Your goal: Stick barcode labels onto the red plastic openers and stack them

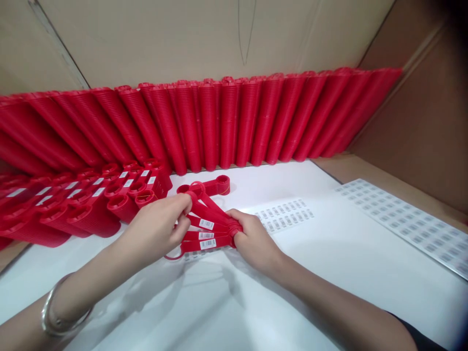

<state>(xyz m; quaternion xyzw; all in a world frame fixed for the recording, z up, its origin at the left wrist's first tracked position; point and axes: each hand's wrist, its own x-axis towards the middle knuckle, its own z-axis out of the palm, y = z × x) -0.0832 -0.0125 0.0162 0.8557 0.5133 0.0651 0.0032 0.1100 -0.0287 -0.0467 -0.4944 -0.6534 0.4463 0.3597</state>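
Several flat red strips (208, 213) with ringed ends are fanned out between my hands, and some carry white barcode labels (206, 224). My right hand (252, 239) is closed round their gathered right ends. On the left, my left hand (164, 225) pinches the ring end of an upper strip, with its fingers curled. Just behind the hands, a small stack of red strips (210, 186) lies on the white surface (314, 292). A sheet of barcode labels (285, 214) lies partly under the fan and behind my right hand.
Tall red stacks (226, 122) lean in a row along the cardboard wall (183, 39). Labelled red bundles (87, 209) stand packed at the left. A thick pile of label sheets (409, 219) lies at the right. A thin wire loop (245, 48) shows against the wall.
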